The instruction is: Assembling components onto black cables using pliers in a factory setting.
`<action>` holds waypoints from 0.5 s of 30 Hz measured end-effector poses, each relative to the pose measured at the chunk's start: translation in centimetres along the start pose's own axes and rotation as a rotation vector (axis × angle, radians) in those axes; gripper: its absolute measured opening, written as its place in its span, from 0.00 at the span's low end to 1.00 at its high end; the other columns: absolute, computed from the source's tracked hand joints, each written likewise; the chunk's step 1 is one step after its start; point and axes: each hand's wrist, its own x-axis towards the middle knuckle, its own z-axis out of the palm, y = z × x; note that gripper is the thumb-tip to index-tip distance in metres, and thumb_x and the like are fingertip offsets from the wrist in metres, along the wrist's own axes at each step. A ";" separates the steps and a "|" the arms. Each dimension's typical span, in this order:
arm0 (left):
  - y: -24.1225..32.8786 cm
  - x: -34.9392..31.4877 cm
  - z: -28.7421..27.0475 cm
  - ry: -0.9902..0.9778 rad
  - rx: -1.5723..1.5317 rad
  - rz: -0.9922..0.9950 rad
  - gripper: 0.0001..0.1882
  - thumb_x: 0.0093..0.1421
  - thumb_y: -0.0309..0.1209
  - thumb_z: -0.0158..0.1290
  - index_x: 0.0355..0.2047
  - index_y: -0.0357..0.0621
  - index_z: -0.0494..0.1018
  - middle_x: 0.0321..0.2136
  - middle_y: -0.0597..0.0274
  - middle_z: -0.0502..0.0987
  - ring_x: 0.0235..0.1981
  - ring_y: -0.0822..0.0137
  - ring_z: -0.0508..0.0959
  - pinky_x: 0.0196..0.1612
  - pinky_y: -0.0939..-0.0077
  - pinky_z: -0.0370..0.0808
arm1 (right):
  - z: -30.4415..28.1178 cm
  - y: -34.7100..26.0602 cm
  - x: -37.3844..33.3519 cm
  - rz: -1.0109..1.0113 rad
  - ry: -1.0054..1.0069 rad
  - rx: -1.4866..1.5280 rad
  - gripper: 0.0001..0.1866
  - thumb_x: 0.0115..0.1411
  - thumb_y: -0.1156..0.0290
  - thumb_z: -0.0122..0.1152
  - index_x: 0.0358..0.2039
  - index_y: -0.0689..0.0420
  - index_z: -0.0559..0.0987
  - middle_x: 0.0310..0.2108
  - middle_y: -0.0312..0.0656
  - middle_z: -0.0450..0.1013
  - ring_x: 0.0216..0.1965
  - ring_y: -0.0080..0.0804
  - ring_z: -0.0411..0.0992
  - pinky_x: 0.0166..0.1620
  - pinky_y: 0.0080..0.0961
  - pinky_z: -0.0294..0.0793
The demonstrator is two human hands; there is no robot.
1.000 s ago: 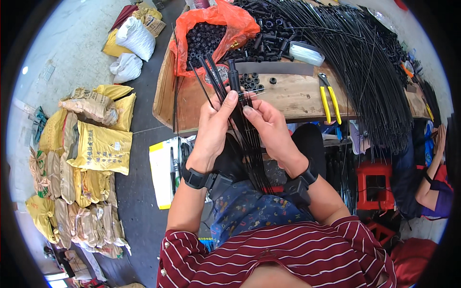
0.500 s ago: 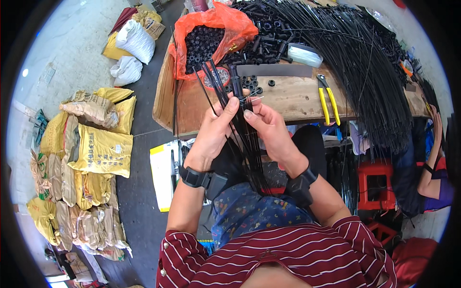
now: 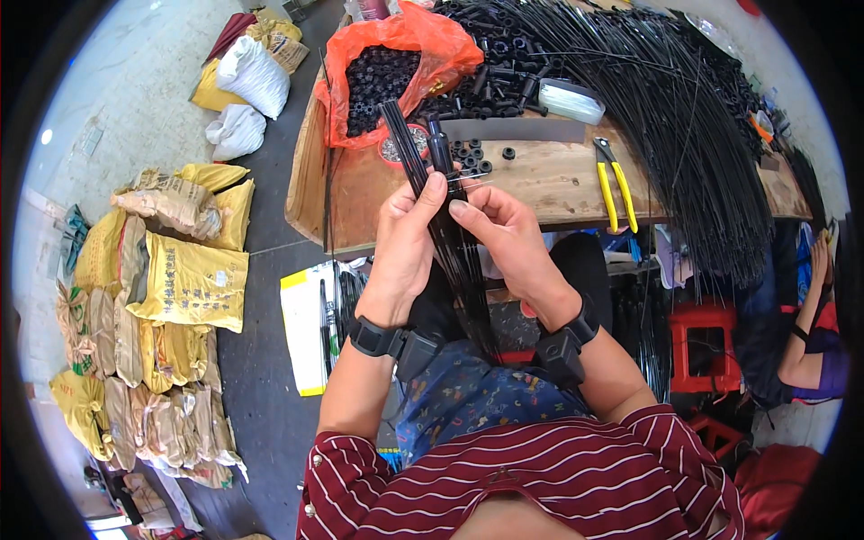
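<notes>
Head view: the left hand [image 3: 407, 229] grasps a bundle of thin black rods [image 3: 402, 139], its thumb pressed along them just beside a black tube [image 3: 438, 148]. The right hand [image 3: 506, 225] is closed too, thumb and fingertips pinching at the foot of the tube, where rods come together; which single piece sits under the thumb is too small to tell. Thin pale wire [image 3: 474, 177] pokes out from the right fingertips. The tube stands up between the hands, near the table's front edge, and the rods trail down toward the lap.

By the look of it, this piece is part-way done: some rods seem gathered around the tube's foot, while those fanning up on the left stand apart from the tube and are probably not joined yet. Whether any rod is firmly fastened cannot be told.

Beyond the hands, on the wooden table [image 3: 558, 175], black caps [image 3: 486, 166] lie loose near a red-rimmed dish [image 3: 387, 157] of small shiny bits. Yellow-handled pliers [image 3: 626, 193] rest well apart from both hands. Farther out, an orange bag [image 3: 450, 45] of small black parts, a pile of loose tubes [image 3: 504, 81] and a big heap of rods [image 3: 684, 153] remain unassembled.
</notes>
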 end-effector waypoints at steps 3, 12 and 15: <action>0.0 0.0 -0.3 -0.040 0.011 0.005 0.18 0.67 0.39 0.48 0.48 0.36 0.71 0.40 0.55 0.78 0.44 0.66 0.78 0.50 0.71 0.73 | -0.4 -0.2 0.0 0.001 -0.070 0.102 0.06 0.60 0.72 0.63 0.29 0.57 0.74 0.30 0.28 0.71 0.32 0.11 0.65 0.36 0.11 0.65; 0.4 -1.0 0.8 0.010 0.163 0.050 0.16 0.67 0.37 0.49 0.45 0.35 0.74 0.39 0.60 0.79 0.40 0.73 0.77 0.46 0.78 0.73 | -0.1 -0.5 -0.2 0.058 -0.009 0.024 0.09 0.57 0.74 0.65 0.38 0.57 0.76 0.34 0.29 0.73 0.36 0.14 0.69 0.40 0.15 0.68; 0.5 -1.0 0.4 -0.028 0.063 -0.035 0.17 0.67 0.37 0.48 0.46 0.35 0.73 0.39 0.59 0.79 0.40 0.72 0.77 0.45 0.77 0.74 | -0.6 -0.2 0.1 0.118 -0.034 0.058 0.11 0.56 0.73 0.67 0.38 0.57 0.75 0.32 0.29 0.73 0.33 0.13 0.68 0.37 0.15 0.68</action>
